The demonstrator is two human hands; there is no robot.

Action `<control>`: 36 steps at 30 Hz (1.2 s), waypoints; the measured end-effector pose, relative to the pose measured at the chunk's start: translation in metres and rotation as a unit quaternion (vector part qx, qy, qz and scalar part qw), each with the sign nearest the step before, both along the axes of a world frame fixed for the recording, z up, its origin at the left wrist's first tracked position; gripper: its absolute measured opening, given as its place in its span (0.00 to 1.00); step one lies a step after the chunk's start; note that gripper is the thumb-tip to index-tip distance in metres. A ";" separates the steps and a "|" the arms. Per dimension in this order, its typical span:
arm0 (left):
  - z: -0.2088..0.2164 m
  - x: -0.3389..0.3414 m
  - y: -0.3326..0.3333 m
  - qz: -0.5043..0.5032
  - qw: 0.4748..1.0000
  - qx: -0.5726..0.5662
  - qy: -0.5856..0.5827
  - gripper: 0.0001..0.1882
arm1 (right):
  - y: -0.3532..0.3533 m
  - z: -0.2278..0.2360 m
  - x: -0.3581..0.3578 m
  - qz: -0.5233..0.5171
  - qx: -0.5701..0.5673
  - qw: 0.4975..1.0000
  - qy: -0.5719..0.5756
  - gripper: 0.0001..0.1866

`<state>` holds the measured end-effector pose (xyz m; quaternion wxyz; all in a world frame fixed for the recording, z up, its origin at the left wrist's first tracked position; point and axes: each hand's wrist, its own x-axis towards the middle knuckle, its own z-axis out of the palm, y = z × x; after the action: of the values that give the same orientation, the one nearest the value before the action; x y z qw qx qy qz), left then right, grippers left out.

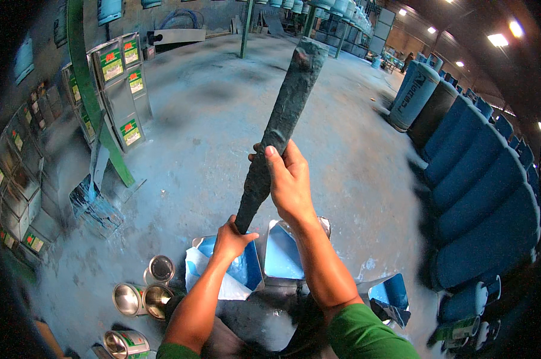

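Well to the left of my left fingers [231, 230], a few round metal cans [127, 299] sit on the floor. Those fingers are wrapped tight round the narrow lower end of a long dark bar [294, 90]. Just below them is a square tin with blue inside [255, 257]. The bar slants up and away from my left fingers, its broad end beyond my right ones, free of every tin. So the lifting, I'd judge, is done: it's up and gripped in both hands. Below my right fingers [279, 170], which hold the bar midway with the thumb on top, sits a second tin [277, 227]. Farther right of them, near my sleeve, is a third, blue-lined one [390, 290]. The bar's surface looks dark and lumpy; how much work it has left, I can't tell.
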<state>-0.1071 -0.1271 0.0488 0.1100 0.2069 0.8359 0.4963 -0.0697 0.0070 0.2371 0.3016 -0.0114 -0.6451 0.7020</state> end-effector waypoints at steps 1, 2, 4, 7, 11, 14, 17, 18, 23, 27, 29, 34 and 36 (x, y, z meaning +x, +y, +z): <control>-0.001 -0.004 0.001 0.008 1.000 0.007 0.016 0.29 | -0.003 0.001 0.003 0.002 0.015 1.000 -0.001 0.15; -0.002 -0.009 0.003 0.019 0.999 0.013 0.039 0.30 | -0.007 0.002 0.006 0.004 0.029 1.000 -0.001 0.16; -0.004 -0.015 0.006 0.035 0.993 0.048 0.100 0.30 | -0.018 0.004 0.014 0.043 0.077 0.996 0.014 0.19; -0.005 -0.019 0.012 0.057 0.985 0.108 0.124 0.27 | -0.033 0.005 0.028 0.077 0.122 0.990 0.001 0.18; -0.003 -0.002 0.020 0.017 0.987 0.152 0.053 0.26 | -0.031 0.009 0.026 0.073 0.165 0.983 0.031 0.18; 0.000 0.014 0.026 -0.019 0.990 0.099 0.098 0.27 | -0.023 0.010 0.014 0.045 0.142 0.988 0.039 0.17; 0.001 0.026 0.018 -0.033 0.998 0.044 0.022 0.28 | -0.017 0.006 0.000 -0.022 0.098 0.991 0.093 0.15; -0.001 0.026 0.014 -0.038 0.999 0.024 0.002 0.28 | -0.013 0.005 -0.003 -0.038 0.097 0.990 0.092 0.15; -0.011 0.000 -0.002 -0.026 0.999 0.012 -0.019 0.28 | -0.006 -0.002 -0.003 -0.018 0.031 0.999 0.001 0.13; -0.013 -0.032 -0.004 0.002 0.997 0.010 0.077 0.28 | -0.024 0.000 0.009 -0.001 0.141 0.990 0.023 0.16; -0.012 -0.035 -0.001 0.018 0.990 0.019 0.139 0.25 | -0.032 0.005 0.017 0.017 0.187 0.982 0.034 0.19; -0.010 -0.010 0.019 0.031 0.974 0.195 0.115 0.16 | -0.042 0.015 0.030 0.050 0.243 0.964 0.097 0.15; -0.008 -0.003 0.025 -0.066 0.975 0.130 0.166 0.17 | -0.039 0.015 0.026 0.043 0.220 0.973 0.051 0.15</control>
<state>-0.1100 -0.1023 0.0405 -0.0254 0.3535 0.7554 0.5512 -0.0438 -0.0316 0.2522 0.2990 0.1188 -0.7671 0.5549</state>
